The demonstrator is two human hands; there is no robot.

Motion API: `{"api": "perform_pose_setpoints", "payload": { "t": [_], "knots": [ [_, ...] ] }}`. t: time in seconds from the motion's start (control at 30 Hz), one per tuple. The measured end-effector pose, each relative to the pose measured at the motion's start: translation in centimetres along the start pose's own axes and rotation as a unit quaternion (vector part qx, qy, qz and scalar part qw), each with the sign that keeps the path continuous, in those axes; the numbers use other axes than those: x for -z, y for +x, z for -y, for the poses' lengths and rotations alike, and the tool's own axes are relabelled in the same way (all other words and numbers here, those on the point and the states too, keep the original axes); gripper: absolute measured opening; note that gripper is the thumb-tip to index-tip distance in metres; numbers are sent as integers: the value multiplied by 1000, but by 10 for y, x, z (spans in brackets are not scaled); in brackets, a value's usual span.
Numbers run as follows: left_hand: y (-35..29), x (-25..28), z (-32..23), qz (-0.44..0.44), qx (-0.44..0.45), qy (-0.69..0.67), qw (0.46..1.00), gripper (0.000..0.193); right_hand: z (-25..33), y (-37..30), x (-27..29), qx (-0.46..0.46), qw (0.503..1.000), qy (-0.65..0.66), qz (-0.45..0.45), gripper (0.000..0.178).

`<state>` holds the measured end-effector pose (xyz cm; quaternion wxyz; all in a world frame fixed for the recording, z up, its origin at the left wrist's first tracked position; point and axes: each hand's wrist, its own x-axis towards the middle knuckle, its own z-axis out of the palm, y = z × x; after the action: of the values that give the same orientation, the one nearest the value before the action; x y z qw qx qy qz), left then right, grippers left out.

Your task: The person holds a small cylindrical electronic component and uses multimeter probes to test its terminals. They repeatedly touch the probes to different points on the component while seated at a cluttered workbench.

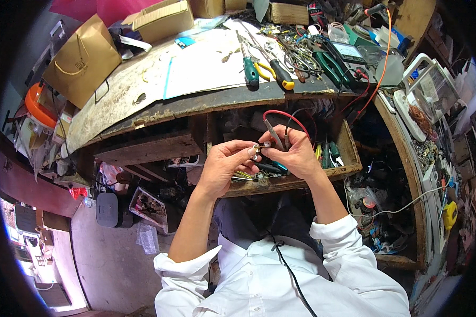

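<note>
Near the frame's centre, the left hand pinches a small shiny part, while the right hand clasps a grey probe beside it, over an open drawer; a green-handled screwdriver lies on the counter, upper centre.

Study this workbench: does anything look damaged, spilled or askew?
The pale, worn benchtop looks damaged: a dark blotch marks it left of the white paper sheet, and its front edge is chipped. Right of the sheet, metal hand tools lie jumbled.
</note>
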<state>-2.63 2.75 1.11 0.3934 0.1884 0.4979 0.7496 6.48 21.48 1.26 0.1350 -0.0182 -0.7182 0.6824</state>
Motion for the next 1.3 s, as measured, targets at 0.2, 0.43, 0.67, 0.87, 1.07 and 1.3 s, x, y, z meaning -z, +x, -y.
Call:
{"api": "perform_pose_setpoints", "payload": {
  "t": [0.2, 0.43, 0.67, 0.87, 1.07, 1.3],
  "knots": [
    [0, 1, 1, -1, 2, -3, 1000, 23, 7, -2, -3, -6, 1000, -24, -7, 13],
    [1, 2, 3, 7, 4, -9, 1000, 23, 13, -3, -4, 7, 998, -62, -6, 14],
    [1, 0, 2, 17, 1, 6, 1000, 25, 1, -1, -2, 17, 999, -48, -20, 17],
    [2, 2, 4, 34, 4, 5, 999, 26, 6, -2, -5, 18, 999, -35, -26, 18],
    [2, 2, 2, 39, 19, 19, 999, 25, 9, -2, -6, 30, 997, -66, -34, 17],
    [2, 3, -1, 39, 38, 12, 998, 24, 15, -3, -7, 17, 996, -76, -33, 14]
  ]
}}
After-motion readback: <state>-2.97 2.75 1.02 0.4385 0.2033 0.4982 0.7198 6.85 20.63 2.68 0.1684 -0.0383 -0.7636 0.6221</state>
